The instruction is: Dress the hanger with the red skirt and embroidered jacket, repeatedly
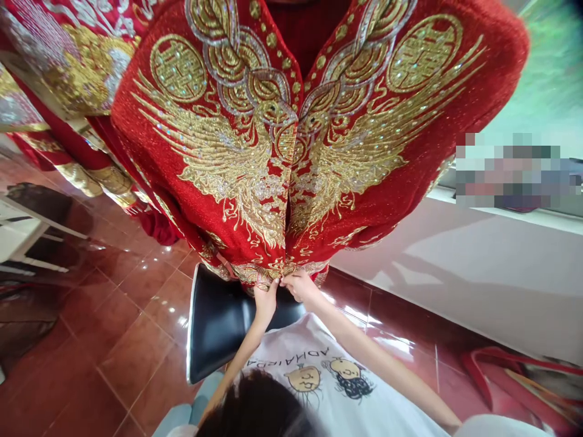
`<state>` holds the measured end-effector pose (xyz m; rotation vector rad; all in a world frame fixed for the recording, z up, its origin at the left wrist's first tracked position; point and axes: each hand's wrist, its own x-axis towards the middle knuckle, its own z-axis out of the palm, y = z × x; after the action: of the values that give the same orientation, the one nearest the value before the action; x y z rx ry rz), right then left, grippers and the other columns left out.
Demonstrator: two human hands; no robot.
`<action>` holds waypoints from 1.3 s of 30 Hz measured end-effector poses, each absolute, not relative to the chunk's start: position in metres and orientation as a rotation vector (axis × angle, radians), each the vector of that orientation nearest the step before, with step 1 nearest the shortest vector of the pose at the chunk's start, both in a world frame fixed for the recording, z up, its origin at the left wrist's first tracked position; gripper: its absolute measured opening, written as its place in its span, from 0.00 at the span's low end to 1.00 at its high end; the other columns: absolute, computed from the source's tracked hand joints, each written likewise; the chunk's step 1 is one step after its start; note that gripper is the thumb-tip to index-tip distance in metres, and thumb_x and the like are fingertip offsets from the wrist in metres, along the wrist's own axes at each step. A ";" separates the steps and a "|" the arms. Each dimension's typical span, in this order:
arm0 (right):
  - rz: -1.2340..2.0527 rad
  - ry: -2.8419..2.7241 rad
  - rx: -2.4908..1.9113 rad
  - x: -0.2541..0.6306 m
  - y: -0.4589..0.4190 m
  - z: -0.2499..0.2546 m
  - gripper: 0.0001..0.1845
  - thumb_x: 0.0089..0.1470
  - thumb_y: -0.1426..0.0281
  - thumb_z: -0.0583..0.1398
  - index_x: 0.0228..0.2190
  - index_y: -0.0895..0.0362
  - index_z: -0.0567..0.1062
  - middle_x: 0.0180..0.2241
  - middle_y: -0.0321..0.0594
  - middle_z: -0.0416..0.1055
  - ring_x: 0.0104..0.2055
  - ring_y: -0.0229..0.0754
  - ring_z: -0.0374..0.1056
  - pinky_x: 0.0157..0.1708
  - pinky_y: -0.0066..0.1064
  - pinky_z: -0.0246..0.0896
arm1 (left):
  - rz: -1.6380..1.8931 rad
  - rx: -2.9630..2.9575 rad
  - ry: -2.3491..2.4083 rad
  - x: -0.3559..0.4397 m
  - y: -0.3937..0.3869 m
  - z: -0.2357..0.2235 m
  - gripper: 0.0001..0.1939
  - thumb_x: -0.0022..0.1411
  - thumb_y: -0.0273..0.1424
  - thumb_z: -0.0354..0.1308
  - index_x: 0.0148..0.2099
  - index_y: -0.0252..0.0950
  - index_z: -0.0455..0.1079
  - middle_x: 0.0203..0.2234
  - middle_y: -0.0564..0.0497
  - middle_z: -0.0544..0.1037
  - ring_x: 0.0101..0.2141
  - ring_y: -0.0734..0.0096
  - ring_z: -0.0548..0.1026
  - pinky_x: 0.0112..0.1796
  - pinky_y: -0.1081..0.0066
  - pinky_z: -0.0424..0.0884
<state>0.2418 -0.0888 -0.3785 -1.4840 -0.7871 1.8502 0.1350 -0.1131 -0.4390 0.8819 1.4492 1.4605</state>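
Observation:
In the head view hangs a red jacket [218,224] with gold phoenix embroidery and round gold emblems near its shoulders. My left hand [265,297] grips the embroidered hem at the bottom of the front opening. Right beside it, my right hand [298,285] has its fingers pinched at the same spot, close to the left thumb. The two front panels meet there. Whatever small fastening may lie between my fingertips is too small to make out. Above my hands the neckline stands apart in a V.
A black seat [218,328] with a pale rim stands under the jacket. More embroidered red garments [86,67] hang at the left, by a white chair [27,237]. A white wall [455,267] runs along the right, and a red chair-like frame [487,382] stands at lower right.

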 end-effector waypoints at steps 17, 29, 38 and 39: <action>1.860 -0.439 -1.226 0.236 -0.081 -0.272 0.12 0.46 0.76 0.54 0.14 0.58 0.61 0.06 0.24 0.44 0.10 0.25 0.36 0.10 0.19 0.32 | 1.466 1.055 1.588 0.131 -0.107 -0.457 0.13 0.52 0.39 0.61 0.32 0.33 0.73 0.29 0.43 0.79 0.34 0.62 0.77 0.41 0.64 0.71; 1.638 -1.073 -0.937 0.248 -0.015 -0.071 0.15 0.58 0.75 0.50 0.20 0.57 0.60 0.12 0.23 0.44 0.12 0.25 0.37 0.13 0.20 0.32 | 1.271 1.207 1.720 0.110 -0.101 -0.449 0.18 0.52 0.46 0.57 0.24 0.35 0.68 0.22 0.49 0.74 0.27 0.67 0.74 0.33 0.68 0.71; 1.720 -1.009 -1.338 0.244 -0.094 -0.314 0.07 0.47 0.66 0.58 0.25 0.57 0.70 0.15 0.28 0.56 0.16 0.28 0.49 0.16 0.21 0.41 | 1.062 0.995 2.236 -0.077 -0.211 -0.450 0.37 0.39 0.49 0.62 0.48 0.29 0.72 0.51 0.34 0.73 0.56 0.38 0.63 0.56 0.44 0.55; 1.787 -0.985 -1.394 0.232 -0.112 -0.342 0.05 0.45 0.67 0.59 0.24 0.57 0.69 0.14 0.28 0.57 0.15 0.29 0.49 0.16 0.21 0.43 | 1.037 0.931 2.157 -0.084 -0.215 -0.457 0.36 0.39 0.50 0.62 0.46 0.29 0.72 0.47 0.35 0.76 0.52 0.40 0.68 0.54 0.46 0.60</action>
<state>0.2320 -0.1119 -0.3418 -1.3941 -0.9853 1.7866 -0.0839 -0.2147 -0.4569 0.9315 2.1567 1.0374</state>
